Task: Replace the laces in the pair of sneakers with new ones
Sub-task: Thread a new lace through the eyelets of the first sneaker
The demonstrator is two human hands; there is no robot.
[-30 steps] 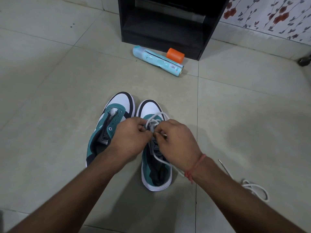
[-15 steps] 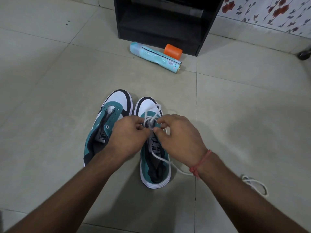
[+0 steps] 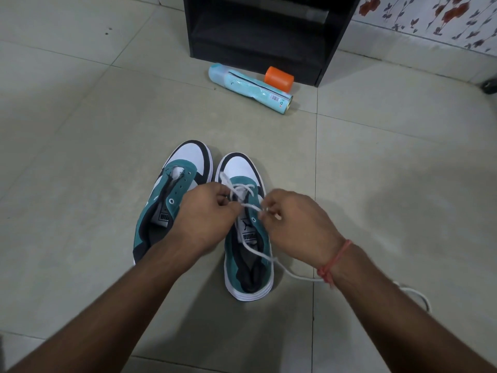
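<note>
both hands work at the throat of the right-hand sneaker (image 3: 247, 238). the left hand (image 3: 207, 214) has its fingers curled in, and they appear to pinch the white lace (image 3: 243, 195) just where it crosses the lower eyelets. the right hand (image 3: 295, 224) is curled too, its fingertips (image 3: 269, 211) clamped on a strand of the same lace near the aglet. between the two sets of fingers the lace makes one or two crossings over the tongue; beyond the fingers, toward the toe cap, a short loop stands up. behind the right fingers the long free end trails down across the collar, under the wrist and out onto the tile.

as a judgement, the task is early: this shoe has only its first rows threaded, with the upper eyelets near the fingers bare. the other sneaker (image 3: 172, 200), just beside the left hand's knuckles, has no lace at all, its eyelets open and tongue loose. a second white lace (image 3: 419, 297) lies behind the right forearm, partly hidden.

well beyond the fingertips a pale blue spray can (image 3: 250, 88) lies on its side, an orange cap (image 3: 278, 79) just beside it, in front of a black cabinet (image 3: 263, 36). none of these stands in the way; the trailing end under the wrist could snag.
</note>
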